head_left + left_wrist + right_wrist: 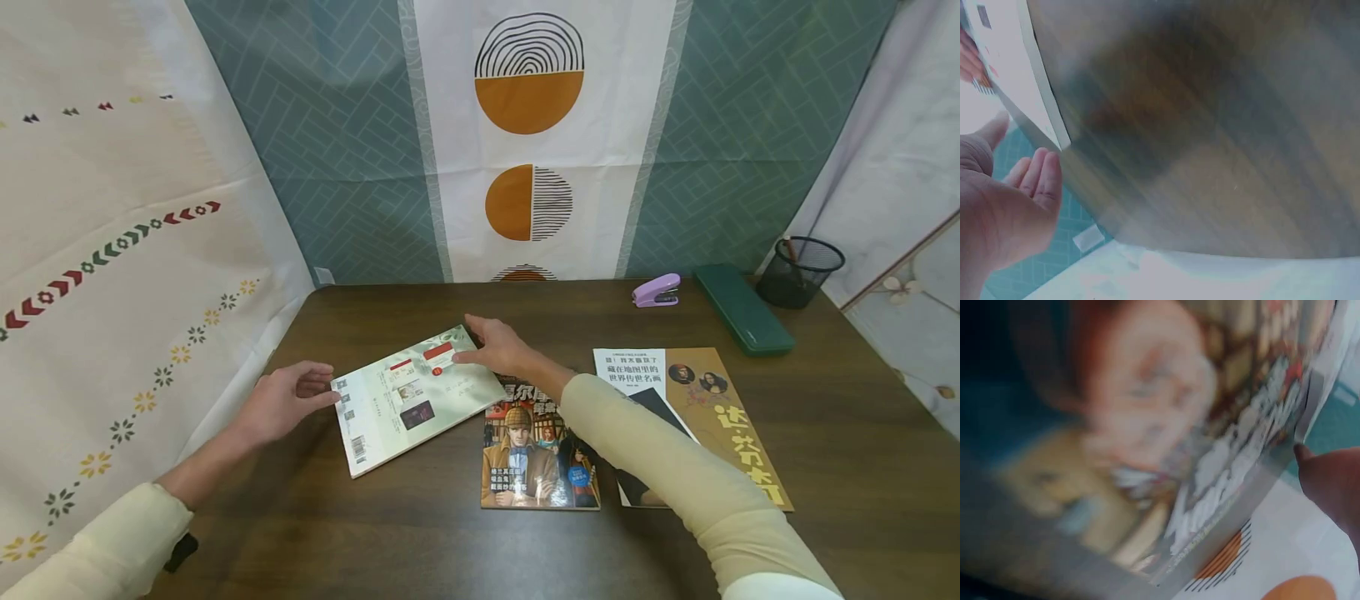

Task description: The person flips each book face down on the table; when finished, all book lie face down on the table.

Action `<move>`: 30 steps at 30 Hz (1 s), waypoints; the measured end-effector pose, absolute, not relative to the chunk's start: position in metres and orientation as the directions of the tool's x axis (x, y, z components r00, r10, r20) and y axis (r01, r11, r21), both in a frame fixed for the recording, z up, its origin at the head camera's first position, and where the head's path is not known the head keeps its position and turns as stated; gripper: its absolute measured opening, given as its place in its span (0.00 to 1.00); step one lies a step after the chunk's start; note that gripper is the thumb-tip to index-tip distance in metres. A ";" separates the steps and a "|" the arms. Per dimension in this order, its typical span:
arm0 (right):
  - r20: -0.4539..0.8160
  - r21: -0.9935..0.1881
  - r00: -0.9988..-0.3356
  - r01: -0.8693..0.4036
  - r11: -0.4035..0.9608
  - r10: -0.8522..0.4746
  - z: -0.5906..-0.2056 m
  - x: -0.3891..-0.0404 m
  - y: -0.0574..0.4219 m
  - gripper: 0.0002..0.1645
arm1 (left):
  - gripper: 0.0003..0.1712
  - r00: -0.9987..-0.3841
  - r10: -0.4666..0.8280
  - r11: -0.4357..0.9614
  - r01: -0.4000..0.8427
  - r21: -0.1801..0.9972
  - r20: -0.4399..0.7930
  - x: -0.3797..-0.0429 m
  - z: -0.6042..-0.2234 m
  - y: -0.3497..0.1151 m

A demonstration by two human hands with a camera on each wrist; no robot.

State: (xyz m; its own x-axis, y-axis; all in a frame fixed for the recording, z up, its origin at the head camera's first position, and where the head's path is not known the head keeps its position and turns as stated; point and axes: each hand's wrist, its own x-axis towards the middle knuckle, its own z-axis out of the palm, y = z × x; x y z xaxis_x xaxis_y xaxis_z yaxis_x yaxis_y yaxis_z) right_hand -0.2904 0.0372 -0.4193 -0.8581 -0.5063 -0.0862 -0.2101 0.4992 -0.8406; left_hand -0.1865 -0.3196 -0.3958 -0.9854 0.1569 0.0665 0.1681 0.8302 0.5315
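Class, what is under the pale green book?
In the head view, the right corner of the pale green book overlaps part of the detective book, hiding it; whether they touch is unclear. Brown table shows alongside; anything else beneath is covered.

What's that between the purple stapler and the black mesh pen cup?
A long dark green case lies between the purple stapler and the black mesh pen cup; the head view shows it.

There is room in front of the pale book (pixel 390 421), bounded right by the detective magazine (pixel 525 467).
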 end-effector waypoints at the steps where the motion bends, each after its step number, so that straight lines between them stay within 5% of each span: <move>1: -0.075 -0.838 -0.860 -0.219 0.500 -0.504 -0.419 -0.286 0.038 0.53 | 0.31 -0.982 0.176 0.828 0.183 0.531 0.064 -0.190 -0.395 -0.320; 15: 0.026 -0.787 -0.889 -0.301 0.539 -0.458 -0.423 -0.229 0.059 0.61 | 0.63 -0.894 0.444 0.819 0.376 0.434 -0.063 -0.219 -0.394 -0.325; 30: 0.138 -0.784 -0.919 -0.330 0.526 -0.370 -0.433 -0.198 0.067 0.50 | 0.55 -0.849 0.513 0.832 0.455 0.318 -0.127 -0.233 -0.403 -0.334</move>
State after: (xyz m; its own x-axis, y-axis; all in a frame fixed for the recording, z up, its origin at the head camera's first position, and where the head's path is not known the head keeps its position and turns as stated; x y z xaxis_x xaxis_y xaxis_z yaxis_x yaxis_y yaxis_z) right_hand -0.1982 0.0672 -0.4332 -0.9188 -0.3697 0.1384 -0.3296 0.5255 -0.7844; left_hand -0.2329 -0.3339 -0.4033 -0.8491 0.5128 -0.1269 0.4547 0.8318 0.3185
